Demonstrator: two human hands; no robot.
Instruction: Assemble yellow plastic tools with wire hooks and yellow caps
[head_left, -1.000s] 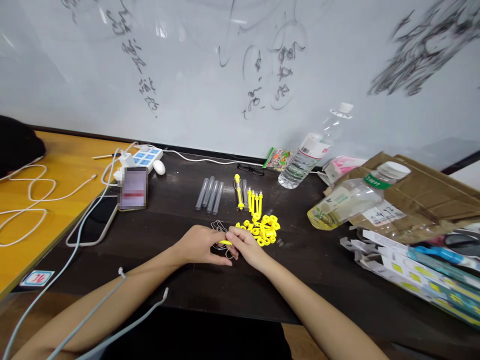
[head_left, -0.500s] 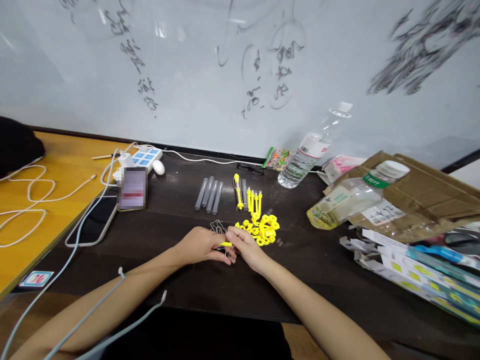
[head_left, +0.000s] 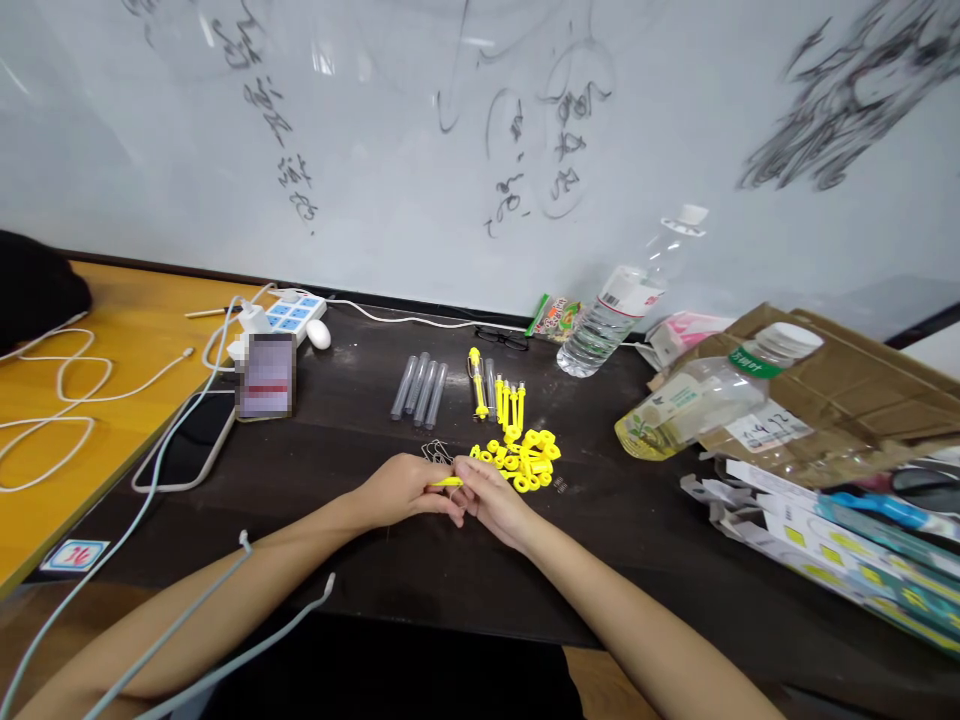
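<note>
Close together near the table's front edge, both hands are closed around a small yellow part (head_left: 448, 482). My left hand (head_left: 412, 488) pinches it from the left, and the fingertips of my right hand (head_left: 491, 497) meet its right end. A thin metal piece seems to be between the fingers, mostly hidden. Just behind them lie bent metal wires (head_left: 435, 451). Loose yellow parts (head_left: 534, 462) are heaped beside my right hand. Farther back are clear tubes (head_left: 421, 388), a yellow-capped tube (head_left: 477, 384) and several upright-looking yellow rods (head_left: 511, 402).
At the right are a water bottle (head_left: 606, 318), a bottle of yellow liquid (head_left: 675, 408), brown packaging (head_left: 862, 400) and an open box (head_left: 825, 540). To the left are phones (head_left: 187, 440), a power strip (head_left: 296, 314) and white cables. Two cable ends hang over my left forearm.
The yellow part has tilted slightly between my fingers. Both hands have stayed in nearly the same place, and the view has shifted a little.
</note>
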